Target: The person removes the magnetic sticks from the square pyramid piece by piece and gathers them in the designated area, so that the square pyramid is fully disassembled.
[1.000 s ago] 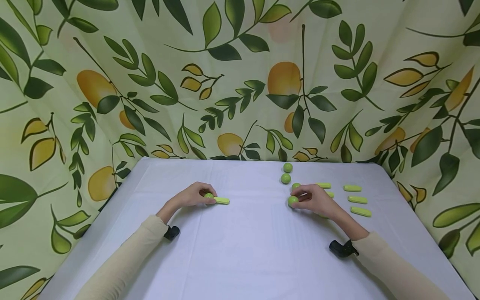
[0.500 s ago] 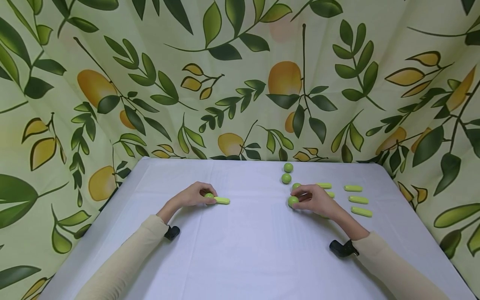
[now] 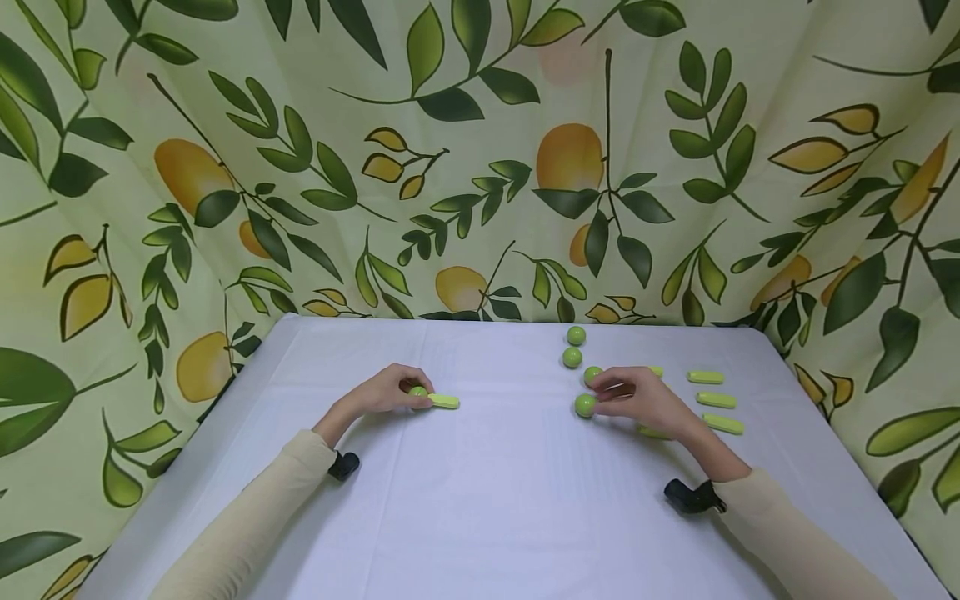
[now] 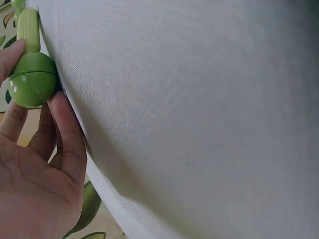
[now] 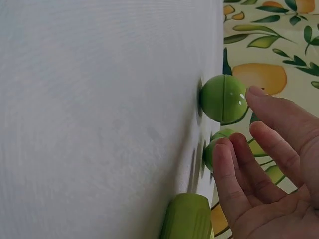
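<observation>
My left hand (image 3: 392, 389) holds a glossy green ball (image 4: 34, 82) with a seam round its middle, thumb on one side and fingertips on the other. Right against that ball is the end of a pale green ribbed stick (image 3: 445, 402), pointing right. Over at the right, my right hand (image 3: 641, 398) has its fingers spread loosely beside another green seamed ball (image 5: 224, 99), which sits on the table. The thumb tip is right at that ball's edge, and nothing is gripped. A further ball (image 3: 592, 376) is partly covered by the fingers.
Two more green balls (image 3: 573, 357) line up behind, toward the table's far edge. Several pale green sticks (image 3: 716, 400) lie right of the right hand, some partly hidden under it. A white cloth covers the table (image 3: 480, 500); a leaf-patterned curtain (image 3: 480, 167) hangs behind.
My right hand has loosened from the front ball and shifted slightly right; the ball stays on the table. The left hand, its ball and the stick have not moved.
</observation>
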The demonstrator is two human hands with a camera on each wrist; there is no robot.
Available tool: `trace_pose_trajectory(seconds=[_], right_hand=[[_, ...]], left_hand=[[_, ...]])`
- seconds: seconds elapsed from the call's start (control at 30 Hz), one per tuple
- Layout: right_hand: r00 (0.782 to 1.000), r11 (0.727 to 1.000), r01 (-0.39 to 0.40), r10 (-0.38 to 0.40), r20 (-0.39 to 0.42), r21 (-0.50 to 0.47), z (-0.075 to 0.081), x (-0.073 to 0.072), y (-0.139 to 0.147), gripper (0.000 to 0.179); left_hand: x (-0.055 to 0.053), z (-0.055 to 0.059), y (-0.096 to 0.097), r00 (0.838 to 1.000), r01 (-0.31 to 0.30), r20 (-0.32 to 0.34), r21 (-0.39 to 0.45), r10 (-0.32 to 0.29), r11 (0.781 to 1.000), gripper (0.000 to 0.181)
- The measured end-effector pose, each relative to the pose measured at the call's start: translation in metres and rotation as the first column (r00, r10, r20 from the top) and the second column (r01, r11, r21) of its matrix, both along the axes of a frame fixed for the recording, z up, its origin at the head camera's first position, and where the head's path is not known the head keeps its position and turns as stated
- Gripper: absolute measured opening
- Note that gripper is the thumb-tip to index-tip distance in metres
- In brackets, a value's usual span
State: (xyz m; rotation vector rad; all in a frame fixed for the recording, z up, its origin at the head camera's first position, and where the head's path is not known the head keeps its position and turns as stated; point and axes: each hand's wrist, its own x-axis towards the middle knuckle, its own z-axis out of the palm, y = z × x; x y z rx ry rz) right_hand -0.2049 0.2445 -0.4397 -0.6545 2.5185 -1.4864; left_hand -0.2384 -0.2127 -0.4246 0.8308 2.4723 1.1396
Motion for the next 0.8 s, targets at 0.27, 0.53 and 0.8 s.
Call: trace_pose_trajectory(seconds=[0.27,0.53,0.8], right_hand=[[0.999,0.999,0.052,-0.051,0.013,-0.017,0.008,0.001,0.007,0.038],[0.998,0.996,0.055,-0.054,0.018,-0.068,0.015,-0.002,0.0,0.038],[0.999,0.995,0.038,-0.036,0.017,-0.097,0.02,-0.004,-0.02,0.037]], left_hand=[[-0.01,-0.013,-0.005,1.0,-0.024,0.018,-0.026,0.024,0.999,0.009],[-0.008,-0.01,-0.006,1.0,-0.011,0.002,-0.024,0.011,1.0,0.018],[-0.004,-0.002,-0.013,0.991,-0.066,0.114,-0.003,0.066,0.998,0.042]])
